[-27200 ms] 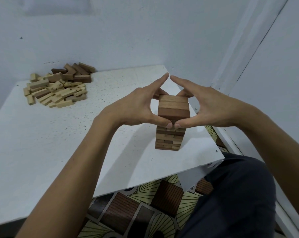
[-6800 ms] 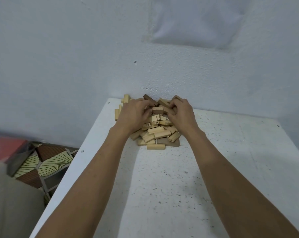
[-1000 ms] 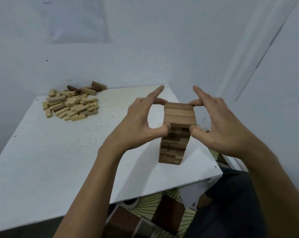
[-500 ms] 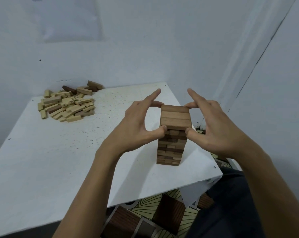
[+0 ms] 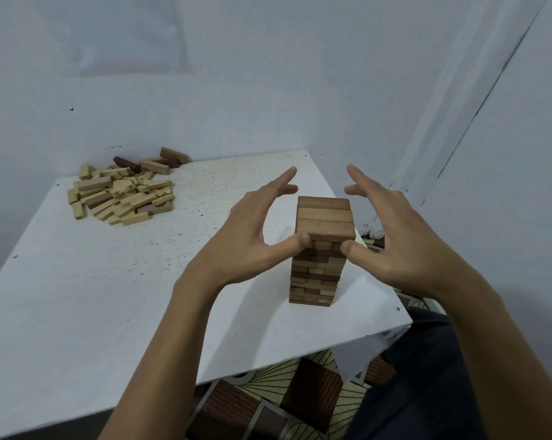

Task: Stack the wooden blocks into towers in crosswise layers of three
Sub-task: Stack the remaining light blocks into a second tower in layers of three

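Note:
A tower of wooden blocks (image 5: 319, 252) stands near the right front corner of the white table (image 5: 109, 281), built in crosswise layers with three brown blocks on top. My left hand (image 5: 252, 230) is to the tower's left with fingers spread; its thumb tip touches the top layer's near left corner. My right hand (image 5: 395, 236) is to the tower's right, fingers straight and apart from the blocks, thumb tip close to the near right corner. Neither hand holds a block. A heap of loose blocks (image 5: 122, 192) lies at the table's far left.
White walls close in behind the table and on the right. The tower stands close to the table's right edge. Below the front edge a patterned floor (image 5: 268, 404) shows, with my dark-trousered leg (image 5: 427, 385) at the lower right.
Both hands have spread away from the top layer; their fingers no longer touch the far side of the tower. The tower has not moved.

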The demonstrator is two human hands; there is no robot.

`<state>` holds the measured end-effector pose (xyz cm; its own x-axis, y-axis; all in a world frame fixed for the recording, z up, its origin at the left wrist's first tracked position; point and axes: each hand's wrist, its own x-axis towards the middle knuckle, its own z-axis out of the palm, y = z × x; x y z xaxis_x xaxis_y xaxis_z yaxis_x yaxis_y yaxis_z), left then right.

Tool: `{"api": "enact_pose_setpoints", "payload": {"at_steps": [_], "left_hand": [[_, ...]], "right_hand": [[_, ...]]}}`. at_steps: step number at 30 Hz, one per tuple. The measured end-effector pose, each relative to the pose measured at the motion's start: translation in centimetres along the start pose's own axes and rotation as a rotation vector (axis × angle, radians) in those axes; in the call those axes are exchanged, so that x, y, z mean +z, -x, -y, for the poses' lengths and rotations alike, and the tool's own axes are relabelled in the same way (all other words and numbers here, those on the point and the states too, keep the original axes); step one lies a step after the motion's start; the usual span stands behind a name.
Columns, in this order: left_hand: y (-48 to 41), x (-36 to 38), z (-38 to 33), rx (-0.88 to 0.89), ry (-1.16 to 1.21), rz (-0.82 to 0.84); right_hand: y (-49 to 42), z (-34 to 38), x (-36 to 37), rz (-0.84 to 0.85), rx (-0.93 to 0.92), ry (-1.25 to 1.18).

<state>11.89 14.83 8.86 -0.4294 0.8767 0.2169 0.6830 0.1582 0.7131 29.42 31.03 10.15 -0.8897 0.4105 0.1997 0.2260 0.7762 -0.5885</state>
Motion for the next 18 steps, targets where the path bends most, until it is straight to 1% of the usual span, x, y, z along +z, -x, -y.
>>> {"api": "enact_pose_setpoints", "payload": {"at_steps": [2,3,7,9,12,18], "left_hand": [[0.0,0.6,0.1,-0.006,0.054,-0.042],[0.0,1.1,-0.1,-0.012,0.108,-0.082],[0.3,4.2,-1.7,-0.1,0.44,-0.304],[0.4,5.6,-2.7,-0.147,0.528,-0.346],[0.4,6.9,-3.4,-0.182,0.596,-0.359],[0.2,7.4,-4.0,-0.177,0.6,-0.378]], "right_hand": [[0.2,0.0,0.4,-0.068,0.009,-0.085],[0.3,0.2,0.8,-0.12,0.024,-0.166],[0.5,1.6,3.7,-0.317,0.128,-0.566],[0.5,2.3,5.1,-0.362,0.149,-0.676],[0.5,2.9,6.1,-0.359,0.157,-0.752],[0.6,3.2,6.8,-0.354,0.146,-0.779]]}}
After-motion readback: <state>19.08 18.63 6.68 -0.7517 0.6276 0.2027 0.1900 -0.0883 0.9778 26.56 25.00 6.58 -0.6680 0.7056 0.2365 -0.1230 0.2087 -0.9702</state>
